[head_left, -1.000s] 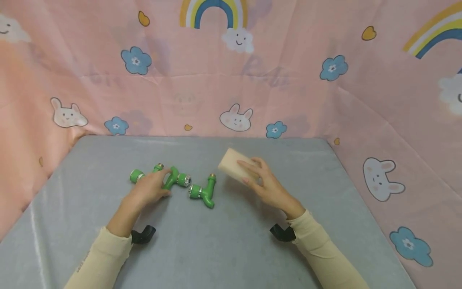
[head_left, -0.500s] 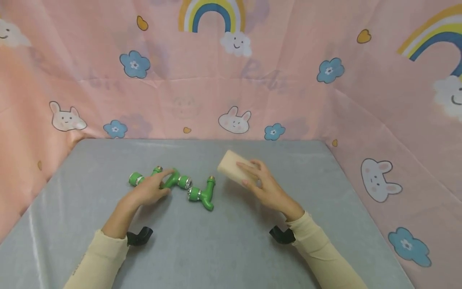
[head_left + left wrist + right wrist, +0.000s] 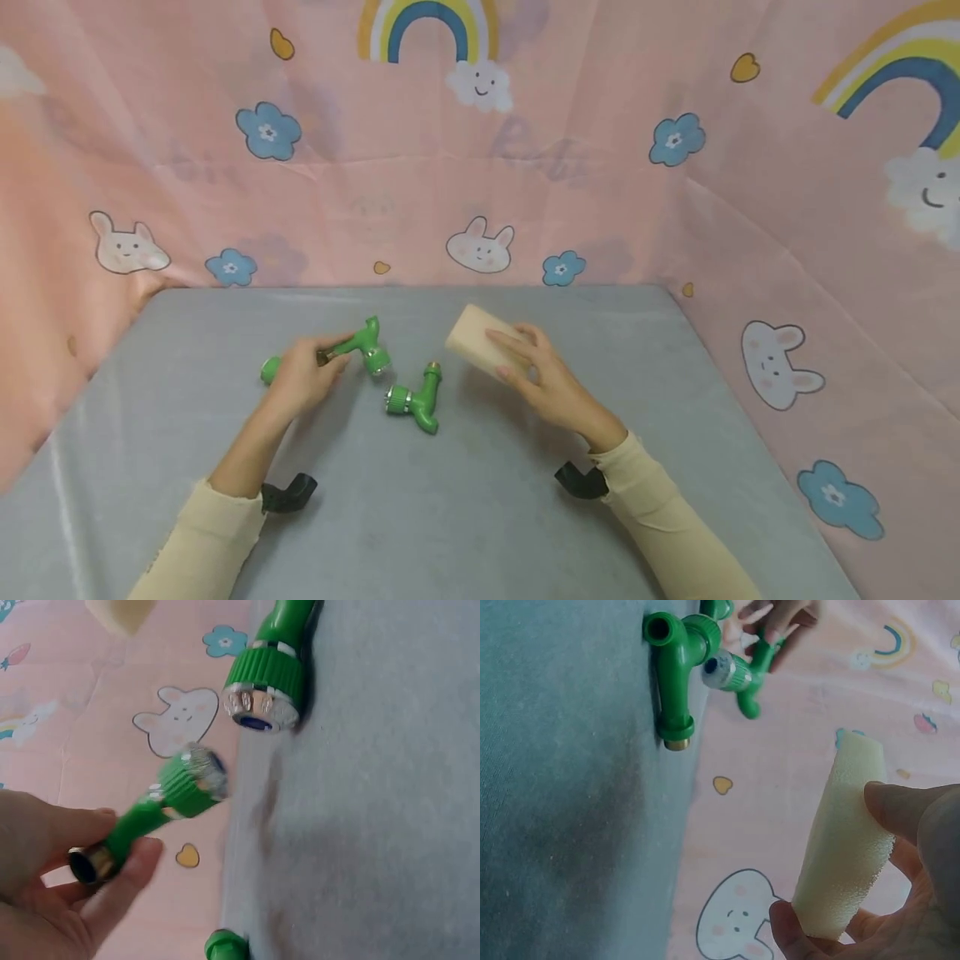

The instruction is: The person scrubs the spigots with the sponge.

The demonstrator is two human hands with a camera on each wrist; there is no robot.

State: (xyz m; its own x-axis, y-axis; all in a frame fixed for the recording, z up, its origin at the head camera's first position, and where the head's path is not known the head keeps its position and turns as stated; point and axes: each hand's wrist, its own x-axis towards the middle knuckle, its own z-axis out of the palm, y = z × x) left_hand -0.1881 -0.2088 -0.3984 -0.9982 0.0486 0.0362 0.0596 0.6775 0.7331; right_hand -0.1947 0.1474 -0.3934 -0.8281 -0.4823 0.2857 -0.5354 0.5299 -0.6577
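Note:
My left hand [image 3: 303, 375] pinches a green faucet [image 3: 365, 340] by its brass-threaded end, between thumb and fingers. The left wrist view shows this faucet [image 3: 161, 799] raised off the table, its ribbed, silver-edged collar pointing away from the hand. Between the hands, a second green faucet [image 3: 425, 400] lies on the table. A third green faucet [image 3: 270, 369] is mostly hidden behind my left hand. My right hand [image 3: 551, 387] grips a cream sponge block [image 3: 480, 337] above the table, thumb on one face and fingers round the other, as the right wrist view of the sponge [image 3: 847, 840] shows.
A grey cloth covers the table [image 3: 450, 517]. Behind it and along the sides hangs a pink curtain [image 3: 420, 192] printed with rabbits, flowers and rainbows. Black curved pieces [image 3: 288, 493] stick out at both wrists.
My left hand has taken hold of the middle faucet and lifted it from the table, turning it. The right hand keeps the sponge in nearly the same place.

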